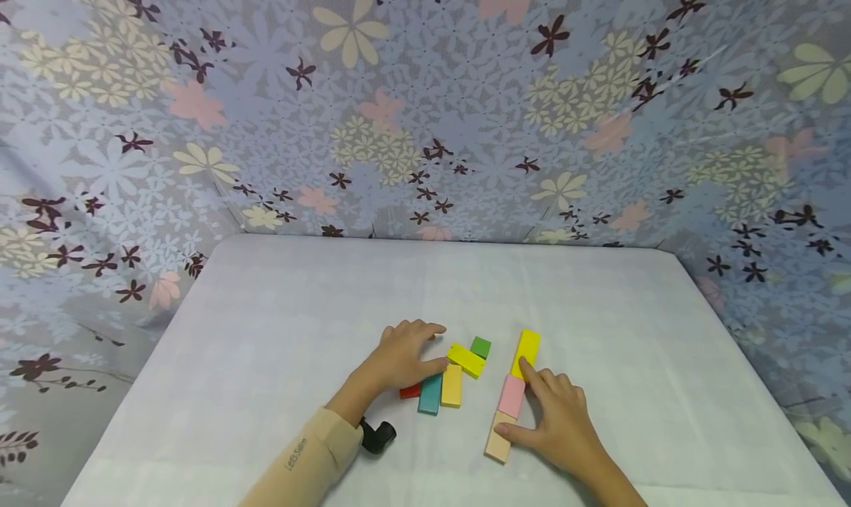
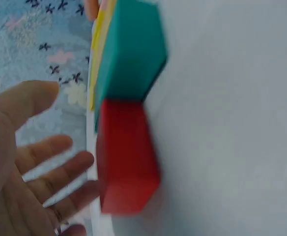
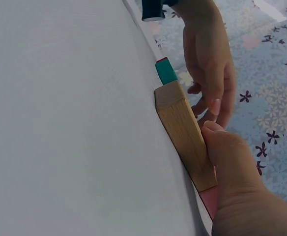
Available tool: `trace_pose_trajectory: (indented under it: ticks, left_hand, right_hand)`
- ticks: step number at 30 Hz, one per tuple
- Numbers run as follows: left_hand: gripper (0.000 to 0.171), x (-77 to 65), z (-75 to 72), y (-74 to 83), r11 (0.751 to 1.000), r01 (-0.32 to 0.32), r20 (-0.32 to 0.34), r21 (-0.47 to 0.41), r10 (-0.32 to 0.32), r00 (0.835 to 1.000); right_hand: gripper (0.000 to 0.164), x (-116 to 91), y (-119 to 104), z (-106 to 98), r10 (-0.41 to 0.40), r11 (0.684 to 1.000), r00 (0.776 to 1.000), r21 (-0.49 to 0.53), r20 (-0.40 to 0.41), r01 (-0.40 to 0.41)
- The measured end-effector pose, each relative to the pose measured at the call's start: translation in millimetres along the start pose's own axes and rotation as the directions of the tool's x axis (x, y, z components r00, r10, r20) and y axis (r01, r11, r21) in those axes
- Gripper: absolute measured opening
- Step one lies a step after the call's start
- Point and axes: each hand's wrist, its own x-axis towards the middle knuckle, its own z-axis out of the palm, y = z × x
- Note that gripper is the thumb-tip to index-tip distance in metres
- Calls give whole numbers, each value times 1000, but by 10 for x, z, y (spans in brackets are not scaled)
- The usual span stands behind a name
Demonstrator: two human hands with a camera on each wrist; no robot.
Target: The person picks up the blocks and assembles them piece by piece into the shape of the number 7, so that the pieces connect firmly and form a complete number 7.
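Observation:
My left hand (image 1: 402, 355), fingers spread and holding nothing, hovers beside a loose group of blocks. The red block (image 2: 126, 162) lies partly under it, against a teal block (image 1: 430, 396). Alongside sit a golden-yellow block (image 1: 451, 386), a slanted bright yellow block (image 1: 465, 360) and a small green block (image 1: 482, 346). On the right, a yellow block (image 1: 530, 341), a pink block (image 1: 511, 397) and a plain wooden block (image 1: 497, 446) form a line, end to end. My right hand (image 1: 561, 422) rests its thumb on the wooden block and its index fingertip on the yellow one.
A white-covered table (image 1: 299, 293) carries everything. Flowered cloth (image 1: 425, 123) rises behind it and at both sides. Near my left wrist is a black rounded device (image 1: 380, 438), partly hidden by the sleeve (image 1: 312, 448).

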Motion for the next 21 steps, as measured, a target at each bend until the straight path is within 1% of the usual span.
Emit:
trace_pose_trajectory:
  ticks: [5, 10, 15, 17, 21]
  left_hand:
    - [66, 16, 164, 109, 995, 35, -27, 97, -32, 999]
    - [72, 62, 273, 275, 980, 65, -90, 190, -49, 995]
    - [74, 120, 354, 427, 956, 104, -144, 275, -66, 987]
    - [72, 130, 370, 474, 945, 120, -166, 303, -72, 984]
    - [68, 132, 379, 542, 934, 147, -206, 325, -82, 975]
  right_hand:
    - [109, -5, 15, 6, -14, 1000, 1000, 7, -15, 14]
    - [108, -12, 24, 3, -32, 999, 999, 23, -35, 33]
    - [108, -16, 35, 2, -45, 999, 998, 27, -53, 47]
    - [108, -16, 37, -1, -49, 998, 997, 27, -56, 51]
    - [108, -16, 38, -7, -49, 998, 998, 31, -50, 50]
